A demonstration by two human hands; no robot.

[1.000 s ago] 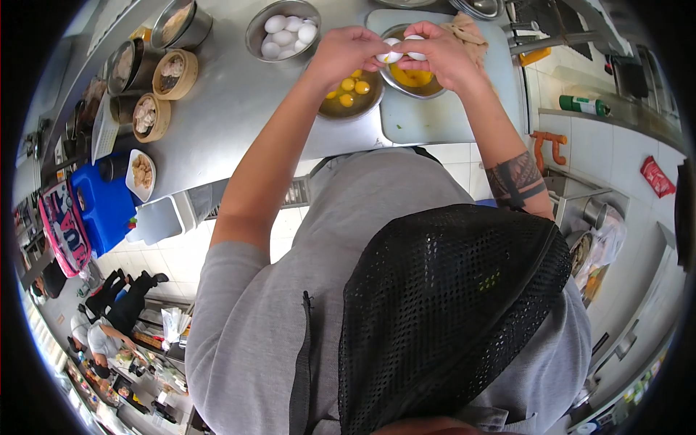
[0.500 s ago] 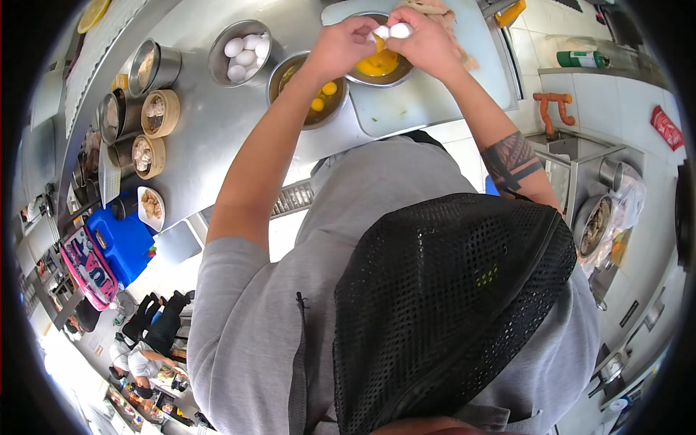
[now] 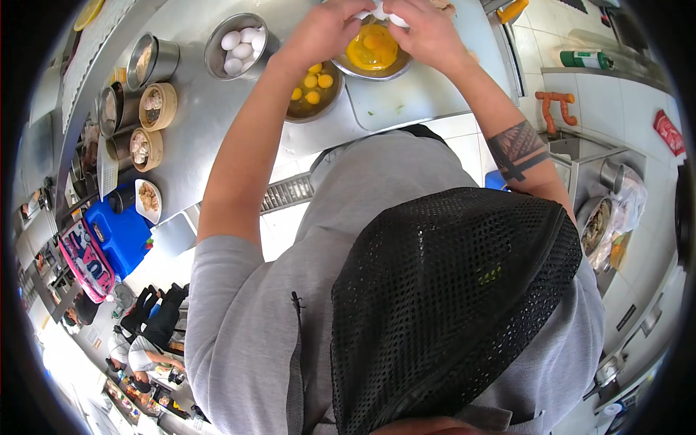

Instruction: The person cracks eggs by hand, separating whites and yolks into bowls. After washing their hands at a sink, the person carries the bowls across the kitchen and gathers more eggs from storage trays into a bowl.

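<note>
At the top edge, my left hand (image 3: 328,30) and my right hand (image 3: 426,30) are close together over a metal bowl (image 3: 355,71) of yellow egg yolk (image 3: 373,48). My left hand is closed on a piece of white eggshell (image 3: 366,12), and the right one on another white eggshell (image 3: 396,19). My fingertips are partly cut off by the frame. Under my left forearm a second metal bowl (image 3: 335,104) holds several whole yolks (image 3: 312,97) in clear egg white. Farther left, another metal bowl (image 3: 212,59) contains several whole white eggs (image 3: 241,51).
The bowl of yolk stands on a white cutting board (image 3: 406,101) at the right of the steel counter (image 3: 196,123). Bamboo steamers (image 3: 168,106), metal pots (image 3: 165,61) and a white dish of food (image 3: 159,210) line the left side. Other people (image 3: 148,355) are at the lower left.
Both hands have moved up in the view with the eggshells. The yellow strand at the shells no longer shows. More of the yolks in the second bowl are visible beside my forearm.
</note>
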